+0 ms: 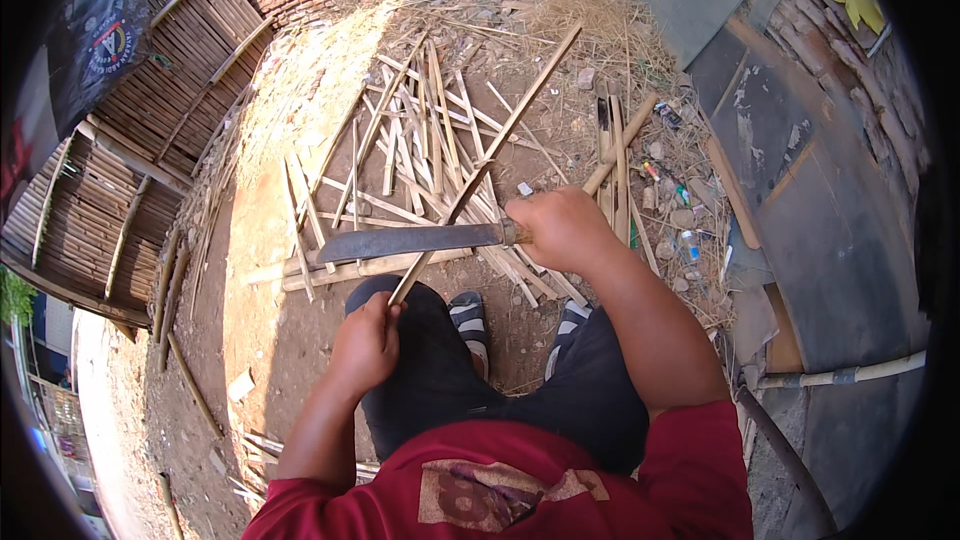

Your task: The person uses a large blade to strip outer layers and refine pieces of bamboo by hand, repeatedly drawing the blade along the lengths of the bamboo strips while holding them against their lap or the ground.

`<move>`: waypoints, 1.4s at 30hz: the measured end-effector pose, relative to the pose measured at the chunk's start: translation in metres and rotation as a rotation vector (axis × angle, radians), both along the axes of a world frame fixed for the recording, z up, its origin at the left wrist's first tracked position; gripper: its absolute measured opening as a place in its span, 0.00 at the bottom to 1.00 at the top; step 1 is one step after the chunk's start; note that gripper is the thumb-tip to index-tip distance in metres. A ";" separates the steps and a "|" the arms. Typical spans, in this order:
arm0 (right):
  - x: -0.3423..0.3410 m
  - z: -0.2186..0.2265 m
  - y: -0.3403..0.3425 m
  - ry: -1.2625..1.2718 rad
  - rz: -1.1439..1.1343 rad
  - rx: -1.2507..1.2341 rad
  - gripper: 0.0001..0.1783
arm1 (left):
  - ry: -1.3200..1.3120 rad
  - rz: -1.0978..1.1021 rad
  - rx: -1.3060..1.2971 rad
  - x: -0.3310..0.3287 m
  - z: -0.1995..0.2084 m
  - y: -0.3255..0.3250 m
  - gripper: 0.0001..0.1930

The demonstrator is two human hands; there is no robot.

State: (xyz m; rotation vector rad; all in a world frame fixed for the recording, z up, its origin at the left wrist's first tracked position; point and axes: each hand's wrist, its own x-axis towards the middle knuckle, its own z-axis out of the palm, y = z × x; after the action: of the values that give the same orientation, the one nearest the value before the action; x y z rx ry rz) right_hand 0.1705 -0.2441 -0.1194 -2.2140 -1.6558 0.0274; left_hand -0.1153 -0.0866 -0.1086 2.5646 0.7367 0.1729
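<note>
The person sits low over bare dirt ground (290, 330), knees apart in dark trousers, sandalled feet showing between them. The left hand (365, 345) is clenched around the near end of a long, thin, pale bamboo strip (500, 135), which runs away from the body, up and to the right, its far tip reaching toward the heap of dry straw (590, 10) at the far side. The right hand (562, 228) is closed tight on the handle of a broad, dark steel machete (410, 240), whose blade points left and lies across the strip just beyond the left hand, edge against the bamboo.

As far as can be judged, the work is well under way but not finished. A wide scatter of cut bamboo slats (420, 150) already lies on the ground just beyond the knees, many of them thin and of like width, which suggests a good number have been split or trimmed. The strip in hand looks only partly worked, with the blade sitting near its held end. A few thicker round bamboo poles (620, 145) lie to the right of the pile, seemingly uncut.
</note>
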 end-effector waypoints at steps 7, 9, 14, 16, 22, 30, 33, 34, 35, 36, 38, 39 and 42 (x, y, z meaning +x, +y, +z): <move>0.042 -0.010 -0.020 0.100 -0.282 0.043 0.13 | 0.078 -0.034 0.100 -0.003 0.000 0.007 0.07; 0.028 -0.015 -0.016 0.066 -0.215 0.080 0.12 | 0.035 0.010 0.034 -0.002 -0.001 0.004 0.07; 0.040 -0.010 -0.020 0.057 -0.157 0.023 0.11 | 0.039 -0.011 0.071 -0.018 -0.004 0.002 0.06; 0.065 -0.009 -0.024 0.169 -0.327 -0.028 0.10 | 0.093 -0.030 0.123 -0.014 0.004 0.003 0.06; 0.011 -0.008 -0.002 -0.052 -0.011 0.021 0.14 | 0.010 0.043 0.027 -0.021 0.000 0.001 0.07; 0.059 -0.021 -0.026 0.052 -0.310 0.024 0.13 | 0.149 -0.016 0.121 -0.034 0.002 0.013 0.07; 0.028 -0.015 -0.012 0.038 -0.142 -0.049 0.16 | 0.062 -0.018 0.063 -0.038 -0.006 0.013 0.07; 0.022 -0.011 -0.007 -0.004 -0.072 -0.074 0.16 | 0.014 -0.013 0.039 -0.037 -0.007 0.010 0.07; 0.020 -0.010 -0.006 -0.046 -0.001 -0.098 0.16 | 0.057 -0.012 0.043 -0.038 -0.005 0.011 0.07; 0.036 -0.021 -0.009 0.085 -0.089 0.015 0.15 | 0.099 -0.011 0.048 -0.042 -0.001 0.013 0.07; 0.082 -0.047 -0.032 0.337 -0.288 0.236 0.12 | 0.175 -0.040 0.056 -0.044 0.003 0.007 0.07; 0.087 -0.030 -0.033 0.304 -0.292 -0.046 0.14 | 0.205 -0.043 0.081 -0.042 0.006 0.006 0.07; 0.055 -0.016 -0.026 0.040 -0.336 -0.020 0.17 | 0.146 -0.029 0.096 -0.051 0.001 0.016 0.07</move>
State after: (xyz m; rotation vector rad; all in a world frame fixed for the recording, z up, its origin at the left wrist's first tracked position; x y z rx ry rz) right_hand 0.2256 -0.2702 -0.1358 -2.4605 -1.2494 -0.0004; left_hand -0.1660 -0.0708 -0.1078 2.6997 0.7599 0.0121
